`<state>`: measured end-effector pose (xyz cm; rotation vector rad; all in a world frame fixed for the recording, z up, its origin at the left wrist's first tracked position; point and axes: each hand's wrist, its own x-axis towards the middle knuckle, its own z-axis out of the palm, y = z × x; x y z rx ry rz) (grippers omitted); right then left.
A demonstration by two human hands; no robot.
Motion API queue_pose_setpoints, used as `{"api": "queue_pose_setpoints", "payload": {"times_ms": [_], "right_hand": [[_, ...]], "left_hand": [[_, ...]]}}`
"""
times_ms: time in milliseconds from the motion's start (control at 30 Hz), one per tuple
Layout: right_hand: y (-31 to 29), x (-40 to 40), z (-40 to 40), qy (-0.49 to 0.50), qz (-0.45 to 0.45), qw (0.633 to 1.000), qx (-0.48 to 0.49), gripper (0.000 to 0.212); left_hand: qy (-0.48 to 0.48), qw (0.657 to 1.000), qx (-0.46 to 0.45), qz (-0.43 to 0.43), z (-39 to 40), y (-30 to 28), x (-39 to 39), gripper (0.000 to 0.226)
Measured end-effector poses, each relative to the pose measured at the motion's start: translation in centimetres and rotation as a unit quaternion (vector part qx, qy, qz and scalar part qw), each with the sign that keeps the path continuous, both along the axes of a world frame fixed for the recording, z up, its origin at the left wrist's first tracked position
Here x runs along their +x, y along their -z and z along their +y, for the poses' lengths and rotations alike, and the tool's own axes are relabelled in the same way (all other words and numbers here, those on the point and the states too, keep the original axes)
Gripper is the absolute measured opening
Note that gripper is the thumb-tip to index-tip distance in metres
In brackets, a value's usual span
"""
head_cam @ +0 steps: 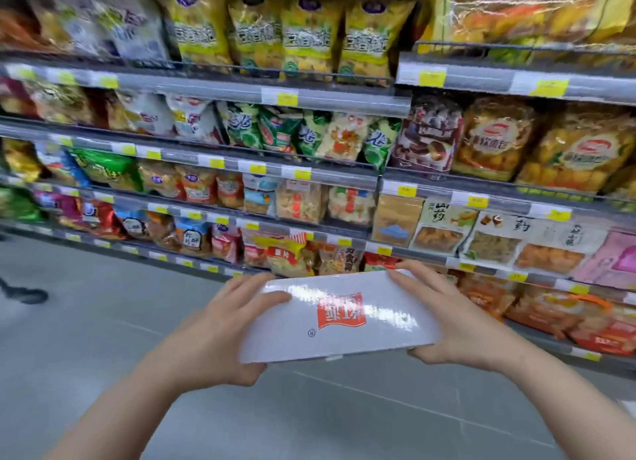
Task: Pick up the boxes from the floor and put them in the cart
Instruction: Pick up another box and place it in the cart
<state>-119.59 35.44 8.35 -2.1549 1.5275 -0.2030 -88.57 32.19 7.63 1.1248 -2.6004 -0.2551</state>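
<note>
A flat white box [339,316] with a red logo on its glossy top is held in the air in front of me, above the grey floor. My left hand [220,325] grips its left end, fingers over the top and thumb underneath. My right hand [457,322] grips its right end the same way. No cart is in view.
Store shelves [309,98] packed with snack bags fill the view ahead and run to the right, their lowest tier close behind the box. Grey tiled floor [86,322] lies to the left and below. A dark object [24,294] sits on the floor at far left.
</note>
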Motion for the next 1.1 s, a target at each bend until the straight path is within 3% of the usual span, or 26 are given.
{"api": "queue_pose_setpoints", "payload": {"times_ms": [233, 400, 600, 800, 1000, 1100], "right_hand": [[0.8, 13.3, -7.5, -0.075, -0.008, 0.997, -0.012, 0.087], [1.5, 18.4, -12.4, -0.108, -0.005, 0.994, 0.026, 0.092], [2.5, 23.3, -21.5, -0.165, 0.001, 0.985, 0.056, 0.094], [2.1, 28.6, -32.3, -0.207, -0.006, 0.978, 0.027, 0.089], [0.5, 36.2, -39.5, -0.269, -0.003, 0.963, 0.026, 0.082], [1.0, 40.3, -41.6, -0.278, 0.012, 0.960, 0.034, 0.090]], "left_hand": [[-0.070, 0.997, 0.035, -0.013, -3.1, 0.8, 13.9, 0.073], [-0.067, 0.997, -0.005, -0.042, -5.6, 1.6, 18.6, 0.069], [-0.112, 0.992, 0.028, -0.057, -11.9, 2.5, 23.8, 0.071], [-0.175, 0.982, 0.074, 0.003, -19.8, 1.8, 28.5, 0.072], [-0.229, 0.972, 0.048, 0.012, -23.9, 1.8, 34.3, 0.067], [-0.219, 0.975, 0.048, 0.010, -24.9, 2.1, 37.8, 0.065]]}}
